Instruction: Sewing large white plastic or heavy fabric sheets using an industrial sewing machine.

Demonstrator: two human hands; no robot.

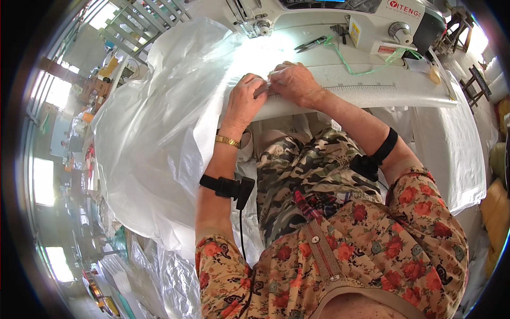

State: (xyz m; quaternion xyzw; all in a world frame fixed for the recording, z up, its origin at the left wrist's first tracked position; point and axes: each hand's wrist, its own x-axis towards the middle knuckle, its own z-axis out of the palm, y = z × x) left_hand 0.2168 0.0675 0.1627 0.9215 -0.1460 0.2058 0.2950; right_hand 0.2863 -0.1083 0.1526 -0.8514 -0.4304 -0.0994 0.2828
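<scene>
Plastic sheeting (159,122), white and see-through, spills off the near left edge of the surface (372,93). Left hand (243,101) and right hand (294,82) sit side by side, both grips pinched shut on its edge. Farther back lie snips (311,43), then the sewing machine (340,21).

**A sewing workshop for large plastic sacks**

This is a sewing workshop — an industrial sewing machine (340,21) stands on a long white work table (372,87); thread snips (311,43) lie beside it; a great heap of white woven sheeting (154,133) spills off the table; on the left stand more benches and shelves (79,101) — bright windows (43,181) are behind them.
</scene>
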